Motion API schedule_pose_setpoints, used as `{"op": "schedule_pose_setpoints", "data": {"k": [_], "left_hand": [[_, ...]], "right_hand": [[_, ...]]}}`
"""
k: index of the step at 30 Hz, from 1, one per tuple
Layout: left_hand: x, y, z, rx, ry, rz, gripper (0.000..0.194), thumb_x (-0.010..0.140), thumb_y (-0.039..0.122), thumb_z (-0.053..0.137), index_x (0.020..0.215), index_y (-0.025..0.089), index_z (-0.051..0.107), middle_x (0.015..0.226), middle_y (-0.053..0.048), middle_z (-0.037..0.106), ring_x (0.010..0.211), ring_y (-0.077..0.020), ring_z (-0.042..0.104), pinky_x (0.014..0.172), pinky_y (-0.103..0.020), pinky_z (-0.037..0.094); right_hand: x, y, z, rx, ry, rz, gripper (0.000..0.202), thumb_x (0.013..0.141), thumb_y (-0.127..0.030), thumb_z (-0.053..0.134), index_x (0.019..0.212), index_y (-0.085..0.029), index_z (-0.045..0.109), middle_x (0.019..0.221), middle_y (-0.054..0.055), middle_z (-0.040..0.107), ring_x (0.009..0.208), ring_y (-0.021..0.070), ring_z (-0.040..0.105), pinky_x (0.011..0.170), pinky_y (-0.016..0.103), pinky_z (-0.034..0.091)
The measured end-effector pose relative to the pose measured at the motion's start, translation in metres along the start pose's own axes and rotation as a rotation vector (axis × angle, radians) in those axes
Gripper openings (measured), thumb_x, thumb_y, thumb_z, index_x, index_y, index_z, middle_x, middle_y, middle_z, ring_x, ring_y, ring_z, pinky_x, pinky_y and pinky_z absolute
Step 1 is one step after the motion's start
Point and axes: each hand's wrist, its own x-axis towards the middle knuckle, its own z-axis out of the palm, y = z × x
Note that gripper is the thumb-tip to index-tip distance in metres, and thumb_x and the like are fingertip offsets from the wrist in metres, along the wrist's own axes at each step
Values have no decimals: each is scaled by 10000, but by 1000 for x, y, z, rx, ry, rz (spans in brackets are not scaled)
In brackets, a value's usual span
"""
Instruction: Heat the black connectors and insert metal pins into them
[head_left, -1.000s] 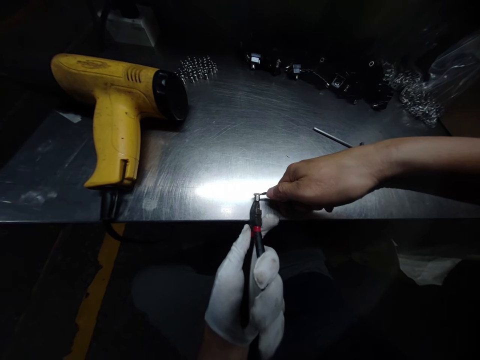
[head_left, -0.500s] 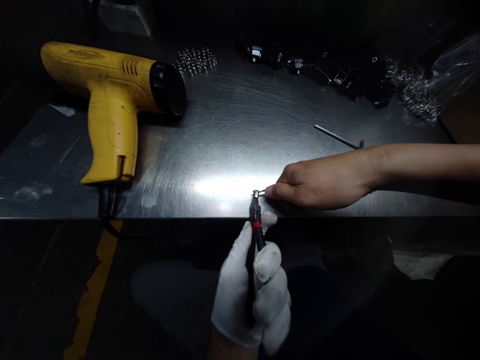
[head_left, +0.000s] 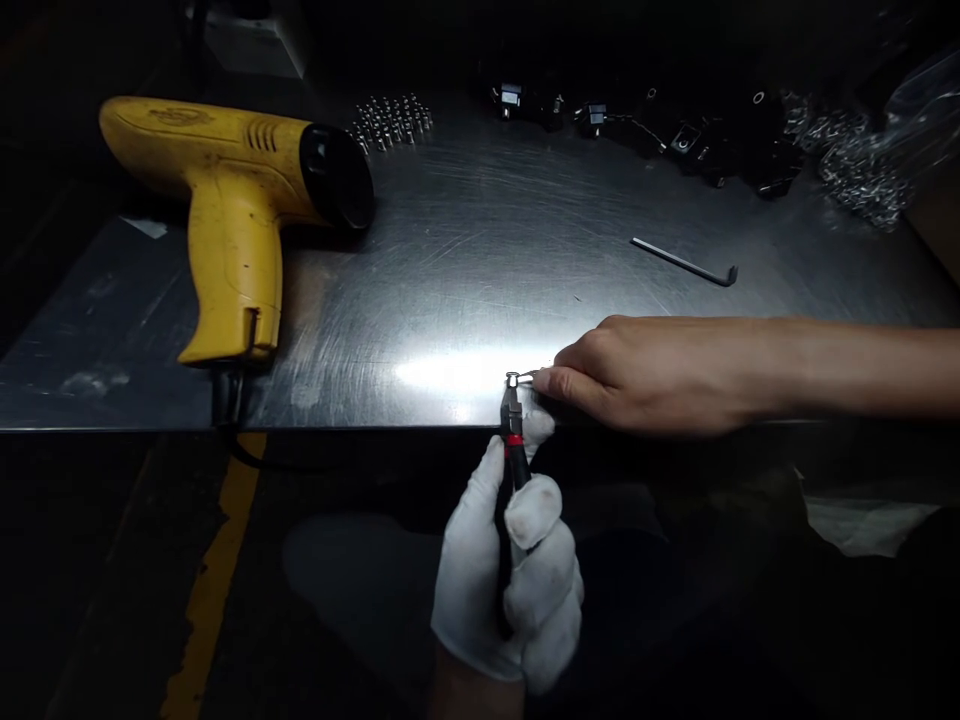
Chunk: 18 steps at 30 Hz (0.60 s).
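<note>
My left hand (head_left: 510, 580), in a white glove, is wrapped round a pair of pliers (head_left: 514, 425) with dark handles and red bands, their jaws pointing away from me. At the jaw tips sits a small shiny metal piece (head_left: 512, 379) with a flared round top. My bare right hand (head_left: 637, 375) comes in from the right, closed in a pinch. From its thumb and finger a thin metal piece (head_left: 526, 377) sticks out to the left, reaching the small part. Whether the two touch, and the rest of the thin piece, I cannot make out.
A yellow heat gun (head_left: 232, 215) lies at the left of the metal table (head_left: 450, 270). Several small metal fittings (head_left: 394, 120) stand behind it. An L-shaped hex key (head_left: 686, 262) lies beyond my right hand. Black parts (head_left: 697, 145) and a heap of shiny pieces (head_left: 862, 175) are back right.
The view has shifted slightly. My right hand has turned a little at the wrist, and its forearm sits lower. Both hands keep their grip, with the thin piece still at the small part.
</note>
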Motion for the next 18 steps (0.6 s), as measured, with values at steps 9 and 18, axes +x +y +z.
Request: {"op": "schedule_pose_setpoints", "data": {"k": [9, 18], "left_hand": [[2, -1, -2, -125, 6, 21, 665, 1033, 519, 74, 600, 213, 475, 310, 95, 201, 226, -50, 12, 239, -147, 206], [3, 7, -8, -141, 53, -6, 666, 1045, 482, 180, 568, 191, 542, 347, 81, 302, 230, -38, 36, 268, -154, 291]], "right_hand": [[-1, 5, 20, -484, 372, -142, 444, 1041, -419, 273, 847, -164, 582, 702, 60, 633, 507, 138, 418, 542, 327, 292], [1, 8, 27, -558, 428, -184, 464, 1058, -409, 234, 919, -138, 584, 713, 58, 603, 539, 149, 408, 558, 324, 288]]}}
